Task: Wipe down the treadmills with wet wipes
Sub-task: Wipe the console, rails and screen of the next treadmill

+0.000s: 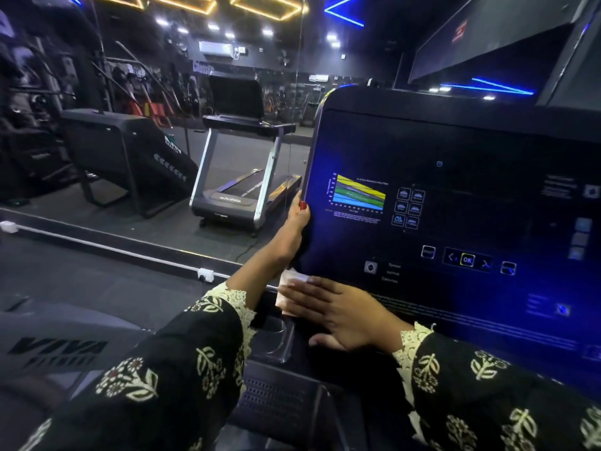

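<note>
One "OK" key (467, 260) glows on console (455, 141); right hand (338, 312) presses wet wipe (294, 277).

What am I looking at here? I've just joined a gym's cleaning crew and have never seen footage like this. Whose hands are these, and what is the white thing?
There is only one picture, taken by a camera worn on the person's head. It looks forward and down, so both hands belong to the wearer.

The big dark panel is a treadmill console, with a coloured chart and some buttons lit on it. The left hand grips the console's left edge, thumb on the front. The right hand lies flat with its fingers straight. It presses a white wet wipe against the console's lower left corner.

Just below is a recessed cup holder. Farther off stands another treadmill, though I cannot tell whether that is a mirror reflection.
</note>
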The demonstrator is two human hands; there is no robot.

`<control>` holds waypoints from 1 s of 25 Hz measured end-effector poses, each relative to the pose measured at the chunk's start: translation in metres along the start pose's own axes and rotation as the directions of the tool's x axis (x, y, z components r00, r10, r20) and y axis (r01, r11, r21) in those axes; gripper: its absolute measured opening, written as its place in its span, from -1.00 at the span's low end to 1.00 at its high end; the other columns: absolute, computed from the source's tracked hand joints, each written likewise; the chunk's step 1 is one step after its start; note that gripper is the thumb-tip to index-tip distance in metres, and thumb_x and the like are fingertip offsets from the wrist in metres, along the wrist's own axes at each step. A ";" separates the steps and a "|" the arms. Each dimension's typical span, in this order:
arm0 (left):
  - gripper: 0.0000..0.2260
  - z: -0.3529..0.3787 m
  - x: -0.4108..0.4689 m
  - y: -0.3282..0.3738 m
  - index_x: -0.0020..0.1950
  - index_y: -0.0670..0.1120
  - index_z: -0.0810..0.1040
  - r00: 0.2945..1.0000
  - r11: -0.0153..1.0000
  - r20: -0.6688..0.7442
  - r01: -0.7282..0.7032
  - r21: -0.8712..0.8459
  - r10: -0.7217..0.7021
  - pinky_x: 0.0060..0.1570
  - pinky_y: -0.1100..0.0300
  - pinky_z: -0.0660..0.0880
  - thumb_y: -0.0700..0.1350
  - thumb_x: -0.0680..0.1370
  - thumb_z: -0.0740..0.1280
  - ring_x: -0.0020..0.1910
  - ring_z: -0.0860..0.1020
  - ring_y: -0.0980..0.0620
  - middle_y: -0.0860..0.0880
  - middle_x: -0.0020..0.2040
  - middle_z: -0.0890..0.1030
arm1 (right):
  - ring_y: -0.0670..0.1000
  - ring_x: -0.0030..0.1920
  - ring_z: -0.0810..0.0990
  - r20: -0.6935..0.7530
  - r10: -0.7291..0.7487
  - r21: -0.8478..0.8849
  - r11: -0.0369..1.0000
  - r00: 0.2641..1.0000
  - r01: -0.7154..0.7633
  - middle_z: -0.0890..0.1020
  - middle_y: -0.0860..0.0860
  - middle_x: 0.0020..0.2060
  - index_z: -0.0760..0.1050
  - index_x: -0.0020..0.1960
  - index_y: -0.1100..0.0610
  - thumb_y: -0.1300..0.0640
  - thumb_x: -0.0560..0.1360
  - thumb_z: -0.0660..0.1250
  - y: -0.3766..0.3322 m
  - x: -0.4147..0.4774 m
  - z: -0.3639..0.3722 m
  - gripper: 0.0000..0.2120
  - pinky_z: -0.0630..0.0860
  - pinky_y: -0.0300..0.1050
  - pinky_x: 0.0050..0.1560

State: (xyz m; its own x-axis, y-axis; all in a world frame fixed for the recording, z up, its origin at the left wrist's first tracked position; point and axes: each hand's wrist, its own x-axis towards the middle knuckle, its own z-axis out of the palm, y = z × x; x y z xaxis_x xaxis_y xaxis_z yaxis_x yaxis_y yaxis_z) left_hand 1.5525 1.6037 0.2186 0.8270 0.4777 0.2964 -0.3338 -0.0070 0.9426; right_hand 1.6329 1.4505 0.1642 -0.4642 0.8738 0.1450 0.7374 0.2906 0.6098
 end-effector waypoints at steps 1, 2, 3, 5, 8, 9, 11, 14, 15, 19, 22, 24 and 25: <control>-0.51 0.002 -0.002 -0.002 0.48 -0.21 0.16 1.000 1.000 -0.011 -0.009 -0.017 0.009 -0.03 0.37 0.50 -0.04 0.60 0.12 0.05 0.59 0.25 0.00 0.22 0.50 | 0.05 0.55 0.00 0.022 -0.003 0.020 1.000 1.000 0.002 0.10 0.08 0.54 0.10 0.55 0.12 -0.24 0.58 -0.03 -0.003 -0.009 -0.001 -0.34 -0.04 0.01 0.51; -0.58 0.004 -0.003 -0.004 0.45 -0.16 0.19 1.000 1.000 -0.012 -0.010 -0.020 0.010 -0.05 0.37 0.50 -0.06 0.61 0.11 0.01 0.60 0.26 0.01 0.18 0.51 | 0.04 0.55 -0.01 0.062 -0.060 0.041 0.998 0.996 0.058 0.10 0.07 0.54 0.10 0.55 0.11 -0.24 0.58 -0.04 -0.002 -0.017 -0.003 -0.34 -0.05 0.01 0.51; -0.64 0.006 -0.004 -0.006 0.43 -0.11 0.20 0.999 0.999 -0.023 -0.024 -0.028 0.024 -0.04 0.36 0.50 -0.08 0.64 0.08 0.01 0.60 0.25 0.00 0.18 0.51 | 0.02 0.55 -0.01 0.096 -0.146 0.057 0.988 0.985 0.141 0.11 0.04 0.54 0.11 0.55 0.10 -0.24 0.58 -0.04 0.004 -0.025 -0.005 -0.35 -0.05 0.01 0.51; -0.67 0.011 -0.011 -0.005 0.44 -0.13 0.19 0.997 0.997 -0.059 -0.055 -0.046 0.052 0.05 0.31 0.48 -0.12 0.68 0.02 0.08 0.57 0.19 -0.06 0.23 0.48 | -0.01 0.54 0.03 0.101 -0.235 0.037 0.972 0.967 0.232 0.14 0.02 0.53 0.13 0.54 0.08 -0.22 0.58 -0.04 0.021 -0.039 -0.012 -0.38 -0.04 -0.01 0.51; -0.57 0.011 -0.021 -0.007 0.50 -0.23 0.14 0.995 0.997 -0.077 -0.071 -0.011 0.070 0.13 0.26 0.46 -0.11 0.66 0.03 0.18 0.54 0.12 -0.10 0.28 0.47 | 0.01 0.54 0.03 0.019 0.043 -0.040 0.998 0.999 -0.042 0.11 0.06 0.54 0.07 0.56 0.10 -0.24 0.58 -0.04 0.031 -0.059 -0.021 -0.35 -0.05 -0.01 0.51; -0.58 0.011 -0.023 -0.011 0.51 -0.24 0.14 0.990 0.996 -0.108 -0.087 0.029 0.090 0.13 0.27 0.46 -0.12 0.67 0.02 0.18 0.54 0.14 -0.09 0.28 0.48 | 0.04 0.54 0.02 -0.003 0.137 -0.032 0.990 0.991 -0.137 0.10 0.08 0.54 0.07 0.56 0.12 -0.26 0.58 -0.03 0.025 -0.064 -0.020 -0.32 -0.05 0.01 0.51; -0.57 0.013 -0.024 -0.012 0.49 -0.24 0.19 0.990 0.999 -0.134 -0.047 0.009 0.048 0.18 0.22 0.43 -0.09 0.65 0.05 0.20 0.54 0.13 -0.06 0.26 0.51 | 0.05 0.54 0.01 0.034 0.056 0.001 0.998 0.998 -0.056 0.09 0.07 0.54 0.09 0.55 0.12 -0.28 0.57 -0.03 0.010 -0.069 -0.014 -0.31 -0.04 0.03 0.50; -0.66 0.023 -0.025 -0.010 0.40 -0.15 0.32 0.982 0.995 -0.178 -0.078 -0.063 0.065 0.18 0.27 0.43 -0.09 0.68 -0.01 0.16 0.55 0.18 0.07 0.15 0.63 | 0.01 0.54 0.06 0.108 -0.218 -0.005 0.976 0.970 0.220 0.16 0.03 0.53 0.15 0.54 0.08 -0.24 0.58 -0.03 0.031 -0.059 -0.016 -0.37 0.00 0.00 0.50; -0.69 0.027 -0.028 -0.007 0.36 -0.14 0.34 0.976 0.989 -0.206 -0.095 -0.115 0.069 0.15 0.31 0.46 -0.12 0.69 -0.05 0.13 0.57 0.21 0.07 0.10 0.66 | 0.01 0.52 0.12 0.078 -0.167 -0.049 0.984 0.983 0.171 0.21 0.03 0.51 0.19 0.53 0.08 -0.24 0.57 -0.03 0.043 -0.050 -0.019 -0.37 0.02 0.00 0.49; -0.58 0.032 -0.044 -0.003 0.39 -0.18 0.33 0.953 0.981 -0.302 -0.077 -0.176 0.021 0.26 0.22 0.44 0.01 0.64 0.00 0.21 0.55 0.07 -0.16 0.32 0.50 | 0.08 0.53 0.10 -0.142 0.347 -0.086 0.929 0.927 -0.361 0.16 0.08 0.52 0.13 0.54 0.14 -0.29 0.54 -0.03 0.068 -0.020 -0.034 -0.28 0.04 0.05 0.47; -0.60 0.036 -0.044 -0.004 0.27 -0.10 0.38 0.938 0.972 -0.344 -0.122 -0.202 0.046 -0.13 0.39 0.53 -0.02 0.68 -0.17 -0.10 0.64 0.23 0.07 -0.06 0.70 | 0.08 0.53 0.08 -0.040 -0.088 -0.079 0.993 0.995 0.085 0.17 0.07 0.52 0.15 0.54 0.12 -0.31 0.54 -0.02 0.056 -0.021 -0.024 -0.28 -0.01 0.05 0.49; -0.62 0.038 -0.045 -0.008 0.19 -0.09 0.43 0.924 0.974 -0.367 -0.168 -0.153 0.102 -0.15 0.39 0.53 -0.03 0.69 -0.14 -0.13 0.64 0.26 0.13 -0.14 0.70 | 0.05 0.51 0.16 0.044 -0.283 -0.069 0.956 0.958 0.285 0.24 0.06 0.50 0.22 0.51 0.09 -0.26 0.56 0.00 0.063 -0.018 -0.024 -0.35 0.01 0.02 0.49; -0.64 0.039 -0.046 -0.010 0.19 -0.09 0.45 0.907 0.978 -0.399 -0.186 -0.093 0.135 -0.04 0.35 0.54 -0.01 0.69 -0.09 -0.05 0.64 0.24 0.09 -0.06 0.70 | 0.04 0.50 0.20 0.015 -0.241 -0.110 0.964 0.970 0.241 0.27 0.07 0.48 0.25 0.50 0.09 -0.24 0.55 -0.01 0.072 -0.013 -0.027 -0.37 0.03 0.02 0.48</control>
State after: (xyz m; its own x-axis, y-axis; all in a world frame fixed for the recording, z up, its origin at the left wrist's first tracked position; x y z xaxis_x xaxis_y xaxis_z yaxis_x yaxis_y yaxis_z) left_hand 1.5353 1.5473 0.2015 0.5249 0.7826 0.3347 -0.5223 -0.0143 0.8526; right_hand 1.6788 1.4497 0.2275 -0.6205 0.7840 -0.0179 0.5455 0.4479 0.7084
